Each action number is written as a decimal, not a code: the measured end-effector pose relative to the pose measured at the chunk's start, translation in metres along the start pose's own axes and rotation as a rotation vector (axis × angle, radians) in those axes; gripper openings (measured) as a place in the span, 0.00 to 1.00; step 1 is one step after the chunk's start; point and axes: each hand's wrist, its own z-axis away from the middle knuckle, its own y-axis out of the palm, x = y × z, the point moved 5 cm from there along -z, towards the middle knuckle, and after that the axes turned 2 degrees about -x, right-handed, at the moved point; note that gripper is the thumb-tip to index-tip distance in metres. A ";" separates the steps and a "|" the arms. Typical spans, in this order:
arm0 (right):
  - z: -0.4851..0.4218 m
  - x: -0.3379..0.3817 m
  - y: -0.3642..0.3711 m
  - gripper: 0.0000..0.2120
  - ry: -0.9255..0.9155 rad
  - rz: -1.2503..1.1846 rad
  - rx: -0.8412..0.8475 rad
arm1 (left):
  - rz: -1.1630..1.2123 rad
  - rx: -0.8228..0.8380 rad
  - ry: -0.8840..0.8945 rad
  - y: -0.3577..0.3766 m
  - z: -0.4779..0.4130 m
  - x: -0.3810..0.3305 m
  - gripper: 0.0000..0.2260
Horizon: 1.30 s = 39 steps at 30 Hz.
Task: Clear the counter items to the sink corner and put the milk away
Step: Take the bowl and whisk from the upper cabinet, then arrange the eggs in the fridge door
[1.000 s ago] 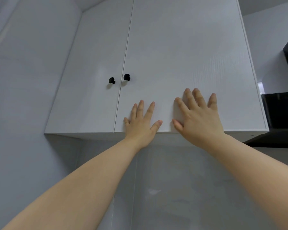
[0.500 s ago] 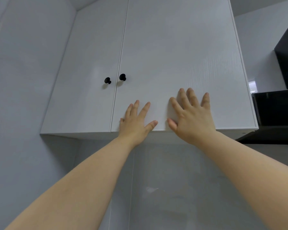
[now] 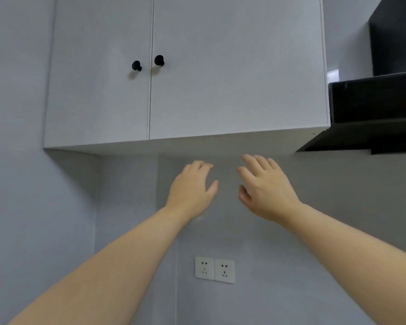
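Left hand [image 3: 192, 188] and right hand [image 3: 265, 188] hover with fingers loosely spread, empty, just beneath the cabinet [image 3: 220, 78], its doors shut directly above them; the right sits nearer its underside. Milk is out of view.

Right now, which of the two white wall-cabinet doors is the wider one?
The right white door, nearest the black range hood: it spans far more width than the left white door, and its round black knob sits at its left edge.
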 end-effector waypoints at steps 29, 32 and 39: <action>0.443 -0.168 -0.141 0.17 0.459 0.170 0.822 | 0.458 0.696 0.273 0.168 0.219 -0.409 0.20; 0.495 -0.208 -0.172 0.17 0.500 0.213 0.854 | 0.500 0.750 0.349 0.180 0.235 -0.477 0.21; 0.618 -0.303 -0.258 0.19 0.628 0.323 0.985 | 0.639 0.791 0.497 0.199 0.281 -0.650 0.23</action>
